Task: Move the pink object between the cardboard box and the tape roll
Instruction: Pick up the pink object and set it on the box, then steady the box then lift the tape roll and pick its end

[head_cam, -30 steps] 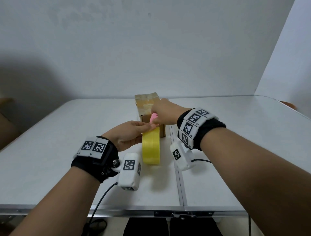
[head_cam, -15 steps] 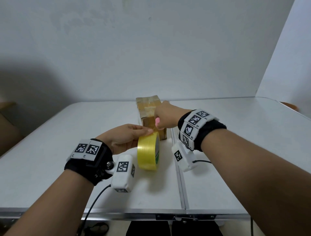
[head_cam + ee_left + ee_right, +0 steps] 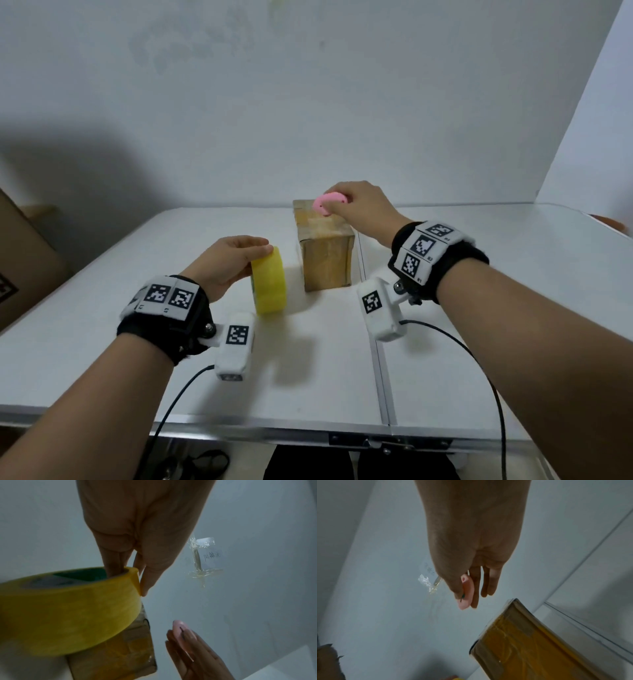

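A small pink object (image 3: 328,202) is pinched between thumb and fingers of my right hand (image 3: 356,209), raised above the far top of the taped cardboard box (image 3: 325,260). The right wrist view shows the pink object (image 3: 466,592) against my thumb, with the box (image 3: 539,646) below it. A yellow tape roll (image 3: 270,281) stands on edge on the white table (image 3: 102,308), left of the box with a gap between them. My left hand (image 3: 236,260) grips the roll's top, fingers inside the core and thumb on the outer rim of the roll (image 3: 68,612).
A seam (image 3: 375,342) splits the table just right of the box. A brown cardboard carton (image 3: 24,260) stands off the table's left edge. A white wall closes the back. Cables trail from both wrist cameras over the front edge.
My right hand lifted the pink object from down beside the box front to above its top. My left hand shifted the tape roll left, away from the box, opening a gap.
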The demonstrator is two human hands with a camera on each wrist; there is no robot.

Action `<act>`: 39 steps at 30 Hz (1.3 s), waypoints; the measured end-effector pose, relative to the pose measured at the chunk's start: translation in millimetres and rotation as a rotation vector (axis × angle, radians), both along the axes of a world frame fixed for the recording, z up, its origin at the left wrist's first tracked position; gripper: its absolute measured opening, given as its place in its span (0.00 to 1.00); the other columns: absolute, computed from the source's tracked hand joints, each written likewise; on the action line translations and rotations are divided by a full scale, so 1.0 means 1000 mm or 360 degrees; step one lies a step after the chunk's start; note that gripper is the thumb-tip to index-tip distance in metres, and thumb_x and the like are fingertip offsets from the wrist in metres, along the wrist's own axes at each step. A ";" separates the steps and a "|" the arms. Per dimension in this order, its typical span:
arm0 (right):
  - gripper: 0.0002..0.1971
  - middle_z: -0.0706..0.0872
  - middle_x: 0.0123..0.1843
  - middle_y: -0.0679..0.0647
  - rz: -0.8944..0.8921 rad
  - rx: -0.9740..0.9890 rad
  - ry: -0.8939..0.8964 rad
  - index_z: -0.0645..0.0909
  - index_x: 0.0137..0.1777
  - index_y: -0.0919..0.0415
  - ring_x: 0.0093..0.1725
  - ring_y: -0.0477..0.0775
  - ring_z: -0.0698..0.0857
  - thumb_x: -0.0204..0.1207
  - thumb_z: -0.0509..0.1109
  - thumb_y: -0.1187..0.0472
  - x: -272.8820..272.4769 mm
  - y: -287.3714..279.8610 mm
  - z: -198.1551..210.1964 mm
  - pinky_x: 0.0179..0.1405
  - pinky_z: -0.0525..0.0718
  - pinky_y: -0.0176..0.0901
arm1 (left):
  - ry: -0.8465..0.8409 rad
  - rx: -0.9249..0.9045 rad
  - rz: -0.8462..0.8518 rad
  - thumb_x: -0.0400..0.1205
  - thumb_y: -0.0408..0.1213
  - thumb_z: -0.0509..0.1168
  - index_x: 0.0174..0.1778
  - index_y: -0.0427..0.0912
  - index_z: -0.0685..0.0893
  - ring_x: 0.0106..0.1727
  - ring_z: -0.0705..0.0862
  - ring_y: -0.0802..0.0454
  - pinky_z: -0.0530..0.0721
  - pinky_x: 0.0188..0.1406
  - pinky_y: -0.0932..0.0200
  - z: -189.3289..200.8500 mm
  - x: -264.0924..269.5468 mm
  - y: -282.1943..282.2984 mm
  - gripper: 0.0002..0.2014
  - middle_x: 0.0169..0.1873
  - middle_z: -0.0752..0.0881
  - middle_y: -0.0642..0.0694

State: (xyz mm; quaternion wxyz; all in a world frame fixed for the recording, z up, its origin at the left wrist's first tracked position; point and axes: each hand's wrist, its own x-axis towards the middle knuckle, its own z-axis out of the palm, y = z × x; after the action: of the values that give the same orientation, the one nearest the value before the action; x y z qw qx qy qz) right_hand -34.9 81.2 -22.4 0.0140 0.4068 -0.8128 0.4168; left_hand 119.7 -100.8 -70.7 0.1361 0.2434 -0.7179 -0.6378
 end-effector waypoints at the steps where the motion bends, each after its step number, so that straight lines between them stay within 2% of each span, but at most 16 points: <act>1: 0.12 0.91 0.53 0.51 0.0004 -0.0065 -0.0105 0.89 0.57 0.57 0.52 0.51 0.86 0.77 0.69 0.57 -0.003 -0.001 -0.003 0.50 0.84 0.40 | 0.0010 -0.0072 0.0048 0.79 0.35 0.71 0.66 0.35 0.83 0.52 0.87 0.49 0.84 0.48 0.63 0.000 -0.003 -0.003 0.19 0.58 0.88 0.39; 3: 0.13 0.91 0.57 0.52 0.0025 -0.0182 -0.0307 0.89 0.59 0.56 0.57 0.54 0.87 0.77 0.70 0.56 -0.009 -0.005 -0.009 0.57 0.86 0.48 | 0.0023 -0.0217 0.0134 0.78 0.37 0.72 0.65 0.37 0.84 0.56 0.87 0.46 0.83 0.51 0.61 0.000 -0.010 -0.007 0.19 0.59 0.87 0.39; 6: 0.14 0.90 0.58 0.55 -0.0022 -0.0216 -0.0462 0.88 0.62 0.59 0.57 0.57 0.88 0.79 0.71 0.57 -0.018 -0.013 -0.014 0.59 0.87 0.48 | -0.0035 -0.0400 0.0174 0.77 0.39 0.72 0.61 0.42 0.87 0.60 0.85 0.44 0.84 0.60 0.52 0.001 -0.022 -0.009 0.16 0.58 0.87 0.41; 9: 0.21 0.86 0.60 0.57 -0.0072 -0.0050 -0.0536 0.81 0.69 0.60 0.54 0.58 0.86 0.77 0.72 0.55 -0.025 -0.021 -0.021 0.50 0.85 0.45 | -0.0123 -0.0578 0.0141 0.78 0.40 0.67 0.56 0.49 0.88 0.61 0.84 0.46 0.81 0.64 0.51 0.004 -0.032 -0.006 0.12 0.56 0.87 0.47; 11: 0.20 0.83 0.55 0.54 -0.0109 -0.0007 -0.0514 0.81 0.67 0.58 0.53 0.54 0.82 0.76 0.74 0.54 -0.029 -0.026 -0.028 0.47 0.79 0.40 | -0.0164 -0.0732 0.0102 0.80 0.39 0.62 0.57 0.49 0.89 0.60 0.82 0.50 0.79 0.62 0.56 0.006 -0.040 -0.002 0.14 0.55 0.86 0.50; 13: 0.14 0.84 0.54 0.51 -0.0132 -0.0039 -0.0469 0.86 0.60 0.56 0.56 0.52 0.82 0.75 0.74 0.54 -0.030 -0.029 -0.033 0.51 0.78 0.40 | -0.0194 -0.0867 0.0098 0.82 0.42 0.61 0.58 0.47 0.90 0.59 0.81 0.50 0.79 0.62 0.56 0.006 -0.046 0.002 0.15 0.55 0.86 0.50; 15: 0.13 0.88 0.55 0.50 -0.0144 -0.0034 -0.0462 0.88 0.56 0.55 0.61 0.52 0.83 0.75 0.74 0.52 -0.031 -0.032 -0.038 0.62 0.80 0.45 | -0.0269 -0.0996 0.0084 0.83 0.55 0.59 0.50 0.47 0.88 0.52 0.80 0.49 0.79 0.49 0.57 0.007 -0.052 0.007 0.18 0.48 0.84 0.48; 17: 0.15 0.90 0.58 0.51 -0.0159 -0.0018 -0.0447 0.89 0.55 0.54 0.64 0.53 0.84 0.74 0.73 0.47 -0.036 -0.032 -0.045 0.70 0.79 0.51 | -0.0389 -0.1137 0.0056 0.81 0.66 0.51 0.41 0.46 0.81 0.43 0.78 0.48 0.74 0.37 0.60 0.007 -0.059 0.012 0.27 0.41 0.81 0.44; 19: 0.20 0.88 0.62 0.53 -0.0155 -0.0043 -0.0443 0.89 0.58 0.52 0.64 0.52 0.84 0.72 0.70 0.42 -0.039 -0.030 -0.049 0.71 0.79 0.51 | -0.0474 -0.1243 0.0004 0.79 0.70 0.47 0.33 0.38 0.82 0.37 0.78 0.49 0.74 0.36 0.57 0.009 -0.067 0.019 0.37 0.37 0.82 0.39; 21: 0.25 0.83 0.68 0.53 -0.0125 -0.0128 -0.0514 0.86 0.64 0.53 0.67 0.50 0.82 0.73 0.68 0.39 -0.042 -0.025 -0.051 0.74 0.77 0.51 | -0.0515 -0.1305 -0.0060 0.77 0.72 0.49 0.29 0.38 0.81 0.36 0.76 0.53 0.72 0.34 0.56 0.009 -0.072 0.024 0.38 0.36 0.83 0.39; 24: 0.31 0.77 0.75 0.52 -0.0068 -0.0175 -0.0600 0.78 0.73 0.54 0.75 0.50 0.76 0.75 0.67 0.37 -0.043 -0.009 -0.055 0.79 0.73 0.53 | -0.0544 -0.1391 -0.0137 0.77 0.71 0.53 0.41 0.33 0.88 0.47 0.76 0.48 0.75 0.41 0.55 0.004 -0.075 0.027 0.40 0.42 0.88 0.35; 27: 0.41 0.71 0.80 0.51 -0.0017 -0.0094 -0.0728 0.66 0.82 0.58 0.77 0.52 0.75 0.73 0.71 0.37 -0.039 0.008 -0.060 0.74 0.80 0.53 | -0.0493 -0.1404 -0.0143 0.78 0.68 0.54 0.44 0.30 0.88 0.51 0.76 0.44 0.73 0.43 0.54 0.002 -0.075 0.028 0.39 0.43 0.89 0.33; 30: 0.38 0.79 0.75 0.52 0.0157 -0.0024 -0.0942 0.69 0.80 0.56 0.69 0.52 0.83 0.72 0.76 0.44 -0.036 0.018 -0.069 0.70 0.83 0.51 | -0.0498 -0.1404 -0.0144 0.78 0.67 0.55 0.47 0.31 0.89 0.51 0.76 0.45 0.74 0.44 0.53 0.001 -0.076 0.029 0.38 0.45 0.88 0.33; 32: 0.34 0.83 0.70 0.51 0.0181 0.0003 -0.0950 0.72 0.77 0.54 0.67 0.52 0.85 0.73 0.76 0.47 -0.033 0.020 -0.072 0.69 0.84 0.50 | -0.0515 -0.1393 -0.0135 0.78 0.68 0.55 0.49 0.33 0.89 0.52 0.76 0.46 0.77 0.47 0.52 -0.001 -0.077 0.027 0.37 0.46 0.88 0.35; 35: 0.31 0.84 0.65 0.50 0.0108 0.0010 -0.0809 0.73 0.75 0.54 0.64 0.52 0.86 0.73 0.77 0.47 -0.032 0.016 -0.071 0.63 0.86 0.47 | -0.0527 -0.1438 -0.0134 0.77 0.69 0.55 0.50 0.35 0.89 0.54 0.77 0.47 0.79 0.52 0.51 -0.001 -0.079 0.024 0.37 0.47 0.89 0.37; 39: 0.33 0.84 0.66 0.51 0.0047 0.0226 -0.0540 0.75 0.72 0.55 0.64 0.52 0.85 0.69 0.78 0.43 -0.037 0.016 -0.070 0.66 0.84 0.49 | -0.0572 -0.1526 -0.0170 0.78 0.69 0.54 0.47 0.32 0.88 0.50 0.77 0.45 0.75 0.45 0.53 0.000 -0.081 0.023 0.39 0.45 0.88 0.35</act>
State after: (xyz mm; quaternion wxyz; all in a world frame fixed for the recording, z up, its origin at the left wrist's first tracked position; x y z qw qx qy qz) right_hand -72.0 96.7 -92.2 -0.1582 0.3425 -0.8247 0.4212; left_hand 38.6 -77.3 -71.0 0.0741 0.2224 -0.9531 -0.1913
